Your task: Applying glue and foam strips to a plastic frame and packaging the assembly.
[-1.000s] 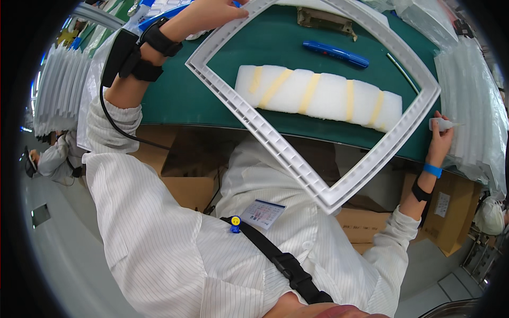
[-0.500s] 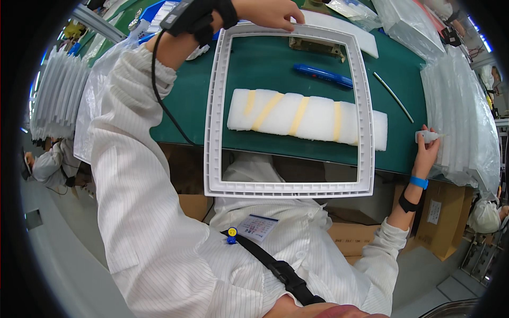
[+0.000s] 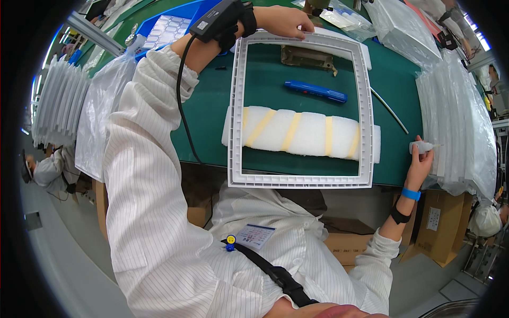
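Observation:
A white rectangular plastic frame (image 3: 300, 182) with small ribbed pockets along its bars is held over the table's near side. My left hand (image 3: 283, 22) grips its far bar near the middle, fingers closed over the edge. Through the opening, a white foam strip (image 3: 307, 132) with yellow tape bands shows on the green table; its ends stick out past the frame's sides. Off to the right, my right hand (image 3: 420, 165) is closed on a small translucent squeeze bottle (image 3: 420, 147) with a thin needle tip pointing right, apart from the frame.
A blue pen-shaped tool (image 3: 316, 91), a brownish block (image 3: 307, 57) and a thin white rod (image 3: 389, 110) lie on the table (image 3: 204, 119). Bagged white panels (image 3: 442, 119) stand along the right edge. A blue bin (image 3: 183, 11) is at the far left. Cardboard boxes (image 3: 442, 222) stand below.
The frame has shifted right and a little away over the table, with my left hand still on its far bar. My right hand still holds the bottle. The whole view has tilted slightly.

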The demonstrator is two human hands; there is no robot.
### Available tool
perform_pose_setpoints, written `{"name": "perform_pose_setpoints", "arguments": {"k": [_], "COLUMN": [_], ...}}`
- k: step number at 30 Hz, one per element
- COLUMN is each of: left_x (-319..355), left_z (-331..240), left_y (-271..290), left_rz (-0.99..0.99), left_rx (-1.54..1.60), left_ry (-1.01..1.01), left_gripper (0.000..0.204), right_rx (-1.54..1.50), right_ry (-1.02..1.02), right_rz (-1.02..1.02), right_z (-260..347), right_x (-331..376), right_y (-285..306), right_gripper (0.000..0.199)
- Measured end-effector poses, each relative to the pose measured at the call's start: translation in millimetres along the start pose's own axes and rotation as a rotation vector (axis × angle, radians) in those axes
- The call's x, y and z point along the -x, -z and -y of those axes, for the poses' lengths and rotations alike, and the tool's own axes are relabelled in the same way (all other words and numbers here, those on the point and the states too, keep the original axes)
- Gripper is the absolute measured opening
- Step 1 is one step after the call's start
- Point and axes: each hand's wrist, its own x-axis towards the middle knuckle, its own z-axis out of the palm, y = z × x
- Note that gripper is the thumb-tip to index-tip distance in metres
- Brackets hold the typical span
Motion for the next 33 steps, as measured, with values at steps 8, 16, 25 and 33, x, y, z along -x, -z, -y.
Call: {"name": "perform_pose_setpoints", "arguments": {"k": [8, 16, 25, 33], "left_x": [3, 99, 177, 171], "left_z": [11, -36, -34, -46], "left_y": [-28, -12, -84, -91], "left_rz": [-0.180, -0.809, -1.016, -0.893], "left_rx": [0.034, 0.289, 0.845, 1.007], "left_ry": [0.024, 0.333, 0.419, 0.397], "left_gripper": [0.031, 0.021, 0.031, 0.035], "right_rx": [-0.018, -0.073, -0.375, -0.090], "right_ry": [-0.004, 0.100, 0.078, 0.113], "right_rz": [0.034, 0.161, 0.557, 0.598], "right_z": [4, 111, 121, 130], "right_x": [3, 89, 184, 177], "right_y": [-2, 3, -40, -26], "right_gripper": [0.033, 0.035, 0.044, 0.040]}}
